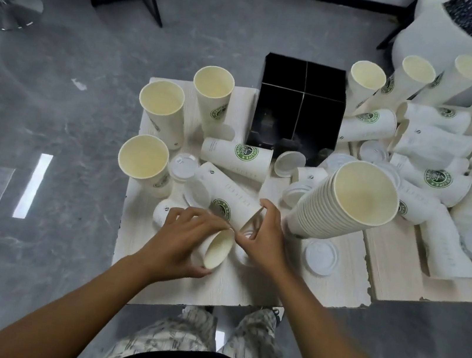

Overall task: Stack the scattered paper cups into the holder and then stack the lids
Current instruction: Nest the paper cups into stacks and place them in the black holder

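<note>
Many cups are lying over the pale table (242,285) we are working at, and we are taking the scene from its biggest piece down; the table is filling the middle of the view, with a second board butting against it at three o'clock; the black holder (298,108) is standing at twelve o'clock, its compartments looking dark and, as far as we can tell, unfilled; a tall nested stack of cups (345,205) is leaning at two o'clock, just beside our right hand; four single cups are standing upright from nine to eleven o'clock, and more are lying on their sides from one to three o'clock; a long logo cup (226,195) is lying on its side at the centre, mouth towards us; our left hand (185,239) is curling its fingers round a short cup (216,248) at six o'clock; our right hand (264,239) is pinching the rim of the logo cup, fingers together on it; flat lids, one at four o'clock (321,256), are waiting untouched. We are judging this as the cup-gathering step, far from finished; the next move is calling for lining one mouth with the other base and sliding them together squarely, since a tilted entry could crease the paper.
</note>
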`<state>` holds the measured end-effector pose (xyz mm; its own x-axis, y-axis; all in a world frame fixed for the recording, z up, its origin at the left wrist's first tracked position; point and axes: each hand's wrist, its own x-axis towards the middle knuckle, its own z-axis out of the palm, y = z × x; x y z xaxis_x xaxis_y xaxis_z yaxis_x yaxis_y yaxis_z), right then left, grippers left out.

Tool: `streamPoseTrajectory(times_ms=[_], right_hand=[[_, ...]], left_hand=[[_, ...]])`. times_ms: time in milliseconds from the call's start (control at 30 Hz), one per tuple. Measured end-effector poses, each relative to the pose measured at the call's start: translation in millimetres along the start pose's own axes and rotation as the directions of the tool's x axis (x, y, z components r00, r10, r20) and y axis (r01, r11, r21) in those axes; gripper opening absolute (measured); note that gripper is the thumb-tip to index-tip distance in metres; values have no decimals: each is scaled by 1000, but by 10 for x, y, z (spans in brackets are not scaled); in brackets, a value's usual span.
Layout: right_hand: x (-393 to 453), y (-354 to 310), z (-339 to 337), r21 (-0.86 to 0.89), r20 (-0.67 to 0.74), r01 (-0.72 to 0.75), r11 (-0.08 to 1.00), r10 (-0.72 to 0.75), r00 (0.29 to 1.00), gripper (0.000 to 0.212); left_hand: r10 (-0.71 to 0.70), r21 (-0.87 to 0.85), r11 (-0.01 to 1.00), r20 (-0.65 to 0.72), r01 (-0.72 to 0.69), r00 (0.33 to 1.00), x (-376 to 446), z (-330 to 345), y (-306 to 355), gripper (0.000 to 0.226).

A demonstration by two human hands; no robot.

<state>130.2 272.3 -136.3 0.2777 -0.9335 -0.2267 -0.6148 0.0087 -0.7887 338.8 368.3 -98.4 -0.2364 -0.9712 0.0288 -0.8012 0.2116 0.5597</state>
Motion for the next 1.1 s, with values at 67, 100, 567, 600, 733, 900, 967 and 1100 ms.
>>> streamPoseTrajectory(times_ms=[67,100,567,600,733,900,967,1100], right_hand=[[13,-26,7,-13,25,-3,1000,3,1000,103],[23,-39,9,-33,31,-2,999,3,1000,103],[-597,-905,-473,-185,-183,297,937,-330,926,85],[-652,-984,-506,-203,-197,326,924,-364,910,84],[-842,-1307,-739,-193,-244,427,883,-465,851,83],[-1035,-1733,-1323,-128,-327,516,847,-527,784,84],[-1094,-1873,-1582,-151,-365,545,825,-559,745,82],[-1183,-2024,-2072,-169,-434,593,788,-599,673,78]], left_hand=[[-30,-39,999,-74,27,997,-111,-48,44,85],[-49,-65,997,-108,42,993,-154,-76,65,87],[-469,-558,789,-280,255,837,-448,-442,238,88],[-472,-559,789,-284,256,835,-477,-465,239,88],[-461,-552,799,-313,236,830,-577,-575,278,91],[-432,-581,796,-351,169,831,-514,-814,463,92],[-392,-573,810,-369,126,843,-411,-944,575,92],[-269,-531,848,-421,5,866,-85,-1218,807,94]])
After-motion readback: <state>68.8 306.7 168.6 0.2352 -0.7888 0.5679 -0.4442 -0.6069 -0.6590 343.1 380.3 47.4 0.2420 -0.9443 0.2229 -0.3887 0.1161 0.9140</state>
